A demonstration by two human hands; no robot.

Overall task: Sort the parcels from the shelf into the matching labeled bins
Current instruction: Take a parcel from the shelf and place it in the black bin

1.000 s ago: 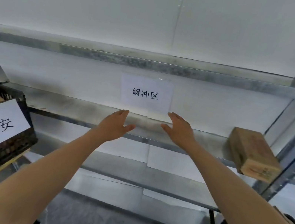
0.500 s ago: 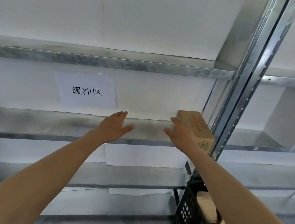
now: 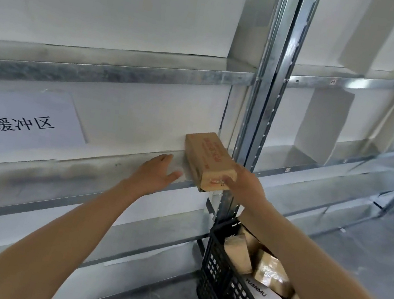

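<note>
Oblong brown cardboard parcel (image 3: pixel 208 160) runs eleven-to-five; right hand (image 3: pixel 245 183) touches its near end, grip unclear; flat, empty left hand (image 3: pixel 158 173) hovers at its nine o'clock.

Your one head-worn camera looks forward and slightly down, close to the metal shelf (image 3: pixel 70 170), with the black crate (image 3: pixel 218 278) at lower right.

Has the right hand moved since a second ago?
Yes. The right hand has gone right along the shelf, from the sign to the near end of the box, which it now touches.
</note>
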